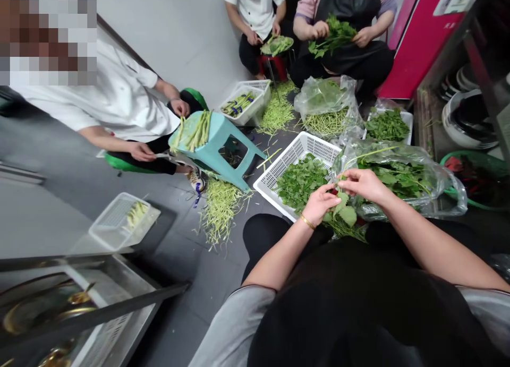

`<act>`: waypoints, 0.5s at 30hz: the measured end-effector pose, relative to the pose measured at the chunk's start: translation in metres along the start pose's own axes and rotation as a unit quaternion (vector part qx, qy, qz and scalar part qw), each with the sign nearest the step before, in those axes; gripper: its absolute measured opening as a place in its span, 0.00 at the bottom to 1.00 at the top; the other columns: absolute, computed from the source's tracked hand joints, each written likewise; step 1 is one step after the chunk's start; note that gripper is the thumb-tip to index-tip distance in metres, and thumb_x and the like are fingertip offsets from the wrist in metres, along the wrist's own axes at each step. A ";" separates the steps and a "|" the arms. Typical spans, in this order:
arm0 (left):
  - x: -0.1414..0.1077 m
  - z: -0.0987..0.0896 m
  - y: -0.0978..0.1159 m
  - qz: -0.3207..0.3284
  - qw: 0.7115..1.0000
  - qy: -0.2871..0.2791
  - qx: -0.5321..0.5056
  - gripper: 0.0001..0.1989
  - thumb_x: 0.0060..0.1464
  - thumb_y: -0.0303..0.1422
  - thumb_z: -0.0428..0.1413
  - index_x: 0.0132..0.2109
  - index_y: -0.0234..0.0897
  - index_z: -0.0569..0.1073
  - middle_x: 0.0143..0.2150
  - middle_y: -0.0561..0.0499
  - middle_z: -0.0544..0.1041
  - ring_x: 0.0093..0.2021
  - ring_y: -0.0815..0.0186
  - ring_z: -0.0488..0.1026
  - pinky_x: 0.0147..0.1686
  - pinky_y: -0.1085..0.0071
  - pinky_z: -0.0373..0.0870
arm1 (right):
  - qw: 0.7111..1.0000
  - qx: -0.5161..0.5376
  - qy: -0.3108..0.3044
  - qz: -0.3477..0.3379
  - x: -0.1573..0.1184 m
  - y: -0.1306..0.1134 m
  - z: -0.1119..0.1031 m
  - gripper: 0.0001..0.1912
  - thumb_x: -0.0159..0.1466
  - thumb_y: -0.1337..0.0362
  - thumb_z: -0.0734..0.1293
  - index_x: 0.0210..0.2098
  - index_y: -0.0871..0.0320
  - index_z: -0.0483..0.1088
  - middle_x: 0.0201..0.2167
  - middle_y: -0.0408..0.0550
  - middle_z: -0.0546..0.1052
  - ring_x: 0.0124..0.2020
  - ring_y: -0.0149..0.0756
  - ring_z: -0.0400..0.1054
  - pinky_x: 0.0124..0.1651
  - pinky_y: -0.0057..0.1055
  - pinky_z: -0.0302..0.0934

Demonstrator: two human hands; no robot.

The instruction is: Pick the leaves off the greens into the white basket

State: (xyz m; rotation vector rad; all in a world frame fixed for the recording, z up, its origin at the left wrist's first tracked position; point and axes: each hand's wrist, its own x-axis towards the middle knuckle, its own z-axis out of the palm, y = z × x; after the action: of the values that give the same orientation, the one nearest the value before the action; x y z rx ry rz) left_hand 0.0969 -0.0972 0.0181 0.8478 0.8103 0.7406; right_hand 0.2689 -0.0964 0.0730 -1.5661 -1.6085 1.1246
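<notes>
Over my lap, my left hand [320, 205] is closed in a pinch on a leafy green stalk [347, 216]. Close against it, my right hand [363, 185] pinches the same stalk near its stem, and a long thin stem sticks out above the fingers to the right. The leaves hang below both hands. Just past my left hand is a white perforated basket [274, 197] holding loose picked leaves [303, 178]. Beyond my right hand lies an open clear plastic bag [448, 189] full of leafy greens [394, 176]. More thin stems rest below the hands.
A person in white [131, 101] works at a turquoise stool [217, 138] bearing peeled stalks. Two other people sit at the back, one holding greens [337, 35]. Green peelings [221, 210] litter the floor. A metal rack [131, 298] stands lower left, a green-rimmed basket [478, 178] right.
</notes>
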 end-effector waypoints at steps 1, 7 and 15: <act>-0.001 -0.001 0.001 0.014 1.000 0.001 0.010 0.38 0.34 0.37 0.70 0.54 0.33 0.69 0.25 0.58 0.73 0.22 0.75 0.68 0.29 0.74 0.67 | 1.000 -0.011 -0.023 0.000 -0.001 0.001 0.001 0.15 0.55 0.51 0.67 0.26 0.58 0.70 0.16 0.40 0.70 0.17 0.31 0.65 0.20 0.26 0.58; 0.001 -0.005 0.030 0.107 0.981 0.011 0.164 0.23 0.41 0.38 0.66 0.45 0.32 0.76 0.37 0.47 0.79 0.37 0.66 0.74 0.41 0.68 0.71 | 0.977 -0.183 -0.095 -0.047 -0.009 -0.001 0.002 0.18 0.62 0.54 0.61 0.20 0.56 0.67 0.15 0.40 0.69 0.19 0.31 0.65 0.25 0.27 0.56; 0.006 0.008 0.040 0.075 0.980 -0.029 0.181 0.18 0.40 0.43 0.66 0.28 0.30 0.75 0.20 0.54 0.72 0.20 0.75 0.66 0.22 0.76 0.66 | 0.970 -0.228 -0.046 -0.070 -0.016 -0.004 -0.009 0.16 0.62 0.57 0.61 0.26 0.57 0.75 0.19 0.44 0.74 0.22 0.32 0.65 0.29 0.28 0.54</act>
State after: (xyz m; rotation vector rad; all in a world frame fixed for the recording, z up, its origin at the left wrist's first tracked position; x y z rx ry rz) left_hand 0.0974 -0.0768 0.0541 1.2631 0.8483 0.7077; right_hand 0.2769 -0.1101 0.0821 -1.6623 -2.1156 0.7947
